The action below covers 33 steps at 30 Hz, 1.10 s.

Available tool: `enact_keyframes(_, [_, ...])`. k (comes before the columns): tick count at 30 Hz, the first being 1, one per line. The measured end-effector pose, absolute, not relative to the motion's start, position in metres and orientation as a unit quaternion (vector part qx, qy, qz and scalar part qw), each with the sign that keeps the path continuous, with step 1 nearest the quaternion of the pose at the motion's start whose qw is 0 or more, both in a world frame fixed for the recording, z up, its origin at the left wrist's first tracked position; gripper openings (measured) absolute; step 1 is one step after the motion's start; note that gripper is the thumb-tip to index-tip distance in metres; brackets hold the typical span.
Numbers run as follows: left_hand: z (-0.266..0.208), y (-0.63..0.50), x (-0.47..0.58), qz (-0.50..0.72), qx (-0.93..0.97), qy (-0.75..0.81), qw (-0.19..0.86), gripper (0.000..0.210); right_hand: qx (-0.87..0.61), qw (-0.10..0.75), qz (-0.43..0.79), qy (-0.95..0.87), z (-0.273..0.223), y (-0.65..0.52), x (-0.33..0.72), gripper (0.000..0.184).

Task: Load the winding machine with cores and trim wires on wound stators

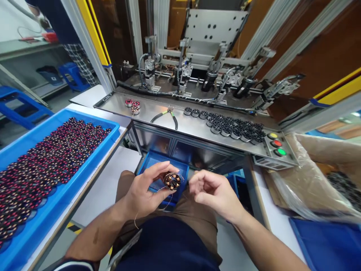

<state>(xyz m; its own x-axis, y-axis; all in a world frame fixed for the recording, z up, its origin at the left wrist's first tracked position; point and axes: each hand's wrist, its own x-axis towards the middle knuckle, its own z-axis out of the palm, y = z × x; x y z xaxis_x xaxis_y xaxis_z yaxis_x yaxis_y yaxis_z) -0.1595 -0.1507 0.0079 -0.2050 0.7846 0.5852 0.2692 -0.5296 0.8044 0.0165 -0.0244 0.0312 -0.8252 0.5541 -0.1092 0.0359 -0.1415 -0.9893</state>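
Held over my lap, a motor stator [173,181] with copper windings sits in the fingers and thumb of my left hand [149,186]. Loose copper wire curls around its top, and a longer wire end hangs below the hand. To the right of the stator, apart from it, my right hand [216,192] has its fingers curled in toward the thumb; whatever it may pinch is too small to make out. On the metal ledge ahead lie green-and-black wire cutters [174,117] with spread handles. Left of them are 3 red-and-copper wound stators [135,109].
A blue tray [116,130] full of wound stators stands at left. Several black stator cores [225,126] line the ledge near the control buttons [280,152]. Behind is a machine with clamps [210,77]. A plastic-lined carton [310,180] stands at right; a person [76,52] is far left.
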Motion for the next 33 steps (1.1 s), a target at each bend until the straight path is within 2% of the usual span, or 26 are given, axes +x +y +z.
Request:
enact_keyframes(3, [0.005, -0.150, -0.158, 0.610, 0.632, 0.450, 0.159, 0.083, -0.229, 0.220, 0.691, -0.649, 0.042, -0.030, 0.010, 0.042])
enact_keyframes(6, [0.005, -0.151, -0.156, 0.608, 0.632, 0.452, 0.166, 0.083, -0.225, 0.233, 0.685, -0.653, 0.046, -0.037, 0.002, 0.037])
enact_keyframes(11, [0.009, -0.154, -0.155, 0.641, 0.532, 0.458, 0.310, 0.072, -0.215, 0.271, 0.690, -0.636, 0.040, -0.045, -0.003, 0.033])
enact_keyframes(17, [0.014, -0.150, -0.156, 0.670, 0.392, 0.412, 0.477, 0.037, -0.216, 0.341, 0.647, -0.647, 0.031, -0.053, -0.003, 0.029])
enact_keyframes(19, [0.013, -0.147, -0.157, 0.673, 0.371, 0.393, 0.505, 0.038, -0.211, 0.358, 0.632, -0.654, 0.029, -0.055, -0.003, 0.028])
enact_keyframes(21, [0.011, -0.144, -0.156, 0.681, 0.354, 0.378, 0.517, 0.050, -0.202, 0.372, 0.619, -0.661, 0.028, -0.057, -0.003, 0.026])
enact_keyframes(24, [0.007, -0.140, -0.151, 0.701, 0.339, 0.397, 0.485, 0.060, -0.186, 0.386, 0.607, -0.670, 0.026, -0.060, -0.003, 0.023])
enact_keyframes(28, [0.005, -0.139, -0.140, 0.707, 0.369, 0.490, 0.352, 0.040, -0.196, 0.384, 0.608, -0.667, 0.022, -0.062, -0.002, 0.023])
enact_keyframes(33, [0.008, -0.142, -0.135, 0.686, 0.483, 0.517, 0.168, 0.045, -0.199, 0.374, 0.626, -0.654, 0.020, -0.062, -0.001, 0.024])
